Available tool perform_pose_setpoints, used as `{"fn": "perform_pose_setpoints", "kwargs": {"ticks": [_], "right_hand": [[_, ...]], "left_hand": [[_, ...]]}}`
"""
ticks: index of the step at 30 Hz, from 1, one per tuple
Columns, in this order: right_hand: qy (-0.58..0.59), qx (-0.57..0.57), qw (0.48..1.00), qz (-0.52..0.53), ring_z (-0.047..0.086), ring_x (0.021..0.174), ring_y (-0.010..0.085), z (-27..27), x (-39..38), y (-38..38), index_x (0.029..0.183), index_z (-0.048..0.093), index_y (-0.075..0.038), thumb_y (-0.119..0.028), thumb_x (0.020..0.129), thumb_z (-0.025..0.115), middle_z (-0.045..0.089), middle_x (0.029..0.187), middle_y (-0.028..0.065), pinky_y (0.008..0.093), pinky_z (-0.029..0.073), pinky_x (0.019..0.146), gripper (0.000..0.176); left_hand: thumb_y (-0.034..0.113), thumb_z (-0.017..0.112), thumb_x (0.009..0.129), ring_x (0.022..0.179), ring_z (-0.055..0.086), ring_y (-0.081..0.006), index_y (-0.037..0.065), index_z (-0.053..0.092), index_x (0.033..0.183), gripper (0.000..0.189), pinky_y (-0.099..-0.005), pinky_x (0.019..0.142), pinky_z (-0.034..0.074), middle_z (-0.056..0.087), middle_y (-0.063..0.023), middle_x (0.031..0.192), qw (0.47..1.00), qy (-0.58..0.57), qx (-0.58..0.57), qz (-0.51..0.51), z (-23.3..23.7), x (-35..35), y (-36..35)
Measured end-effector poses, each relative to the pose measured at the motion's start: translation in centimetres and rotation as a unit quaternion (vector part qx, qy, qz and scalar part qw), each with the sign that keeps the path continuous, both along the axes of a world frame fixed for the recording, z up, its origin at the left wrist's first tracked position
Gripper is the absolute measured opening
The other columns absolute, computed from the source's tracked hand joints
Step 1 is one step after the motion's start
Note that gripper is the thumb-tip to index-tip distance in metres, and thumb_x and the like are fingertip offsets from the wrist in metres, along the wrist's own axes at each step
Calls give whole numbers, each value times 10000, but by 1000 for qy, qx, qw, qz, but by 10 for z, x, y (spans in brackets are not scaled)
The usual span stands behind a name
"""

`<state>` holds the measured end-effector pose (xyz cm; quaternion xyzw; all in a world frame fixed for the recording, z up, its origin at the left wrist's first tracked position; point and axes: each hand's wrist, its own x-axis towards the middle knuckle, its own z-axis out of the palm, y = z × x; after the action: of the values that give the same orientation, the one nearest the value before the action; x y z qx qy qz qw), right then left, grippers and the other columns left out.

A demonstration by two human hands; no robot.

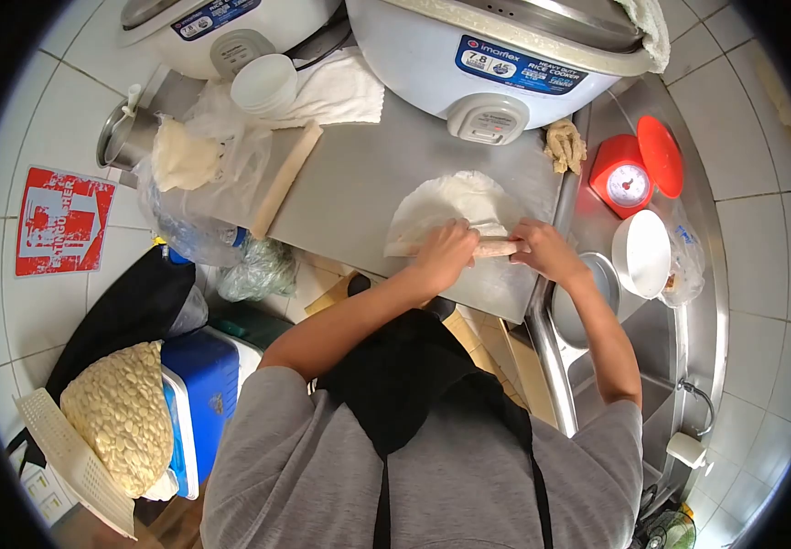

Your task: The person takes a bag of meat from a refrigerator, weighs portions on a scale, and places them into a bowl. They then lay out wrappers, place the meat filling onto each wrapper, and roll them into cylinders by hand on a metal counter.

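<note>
A thin, round sheet of white dough (pixel 455 203) lies on the steel worktop, its near edge at a tan wooden rolling pin (pixel 498 248). My left hand (pixel 447 254) is closed over the pin's left part, and a short length shows beyond it. Toward the pin's other end, my right hand (pixel 542 249) has its fingers closed on it. The pin lies across the near part of the dough. My fingers hide some of the contact between pin and dough.
Two white rice cookers (pixel 414 37) stand at the back. A wooden strip (pixel 287 181) and plastic bags (pixel 199 174) lie at the left. On the right are a red scale (pixel 621 178), a white bowl (pixel 641 254) and a sink. A crumpled cloth (pixel 565 146) sits near the worktop's right edge.
</note>
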<state>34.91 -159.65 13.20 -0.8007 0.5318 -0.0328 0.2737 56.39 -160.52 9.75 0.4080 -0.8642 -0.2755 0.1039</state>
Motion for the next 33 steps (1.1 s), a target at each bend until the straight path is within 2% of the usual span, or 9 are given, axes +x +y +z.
{"fn": "perform_pose_setpoints", "kwargs": {"ticks": [7,11,13,19,22,27,29,31,33], "right_hand": [[-49,-41,997,34,581,885,325,0,10,3,877,596,-3,-48,648,730,588,886,123,408,468,758,269],[-38,-20,999,-10,575,887,328,-1,15,6,893,593,-1,-44,651,730,589,885,123,402,466,767,281],[-94,-45,994,32,573,880,329,0,23,7,890,595,4,-42,659,728,592,886,121,399,466,770,270],[-126,-30,992,11,580,865,315,-14,27,11,875,625,3,-49,649,733,596,869,117,396,478,749,256],[-89,-70,993,14,584,855,318,-11,33,15,885,636,-2,-51,641,739,597,860,118,394,479,743,269],[-128,-59,990,0,588,839,326,-18,39,12,851,625,-7,-60,621,754,598,855,122,401,478,732,270],[-138,-51,989,-9,590,836,329,-17,42,13,838,620,-8,-65,612,761,598,854,125,402,479,727,273],[-91,-33,995,-35,593,826,336,-15,47,13,808,610,-8,-78,602,770,599,850,128,405,479,724,270],[-108,-45,992,-44,595,829,337,-18,52,18,801,615,-7,-85,602,771,602,851,130,406,481,724,265]], "left_hand": [[128,716,703,950,559,-324,6,630,903,250,-433,797,467,574,-148,958,1000,5,-9,-5,-2,-2,0],[110,724,692,944,556,-325,6,632,890,241,-430,790,466,574,-150,950,1000,8,-9,-2,0,-2,-1],[106,729,685,938,558,-326,8,633,882,241,-430,787,465,575,-149,944,1000,3,-11,-5,0,-3,0],[100,749,660,909,569,-332,12,632,858,246,-432,767,461,586,-148,926,999,-2,-32,-11,-3,-2,-1],[105,752,656,902,570,-336,12,629,852,249,-431,760,458,588,-153,917,1000,7,-26,-9,-3,-1,0],[121,758,654,890,567,-337,14,624,848,259,-430,751,450,587,-160,899,999,26,10,-15,-8,1,-6],[134,762,650,887,565,-333,8,619,861,284,-430,749,446,587,-151,895,996,84,27,-21,-4,7,-5],[132,764,643,888,564,-332,4,615,867,297,-428,752,446,587,-146,896,998,64,11,-4,3,19,-5],[130,767,636,889,562,-332,0,611,872,311,-427,754,446,588,-140,896,999,42,3,10,4,30,-4]]}}
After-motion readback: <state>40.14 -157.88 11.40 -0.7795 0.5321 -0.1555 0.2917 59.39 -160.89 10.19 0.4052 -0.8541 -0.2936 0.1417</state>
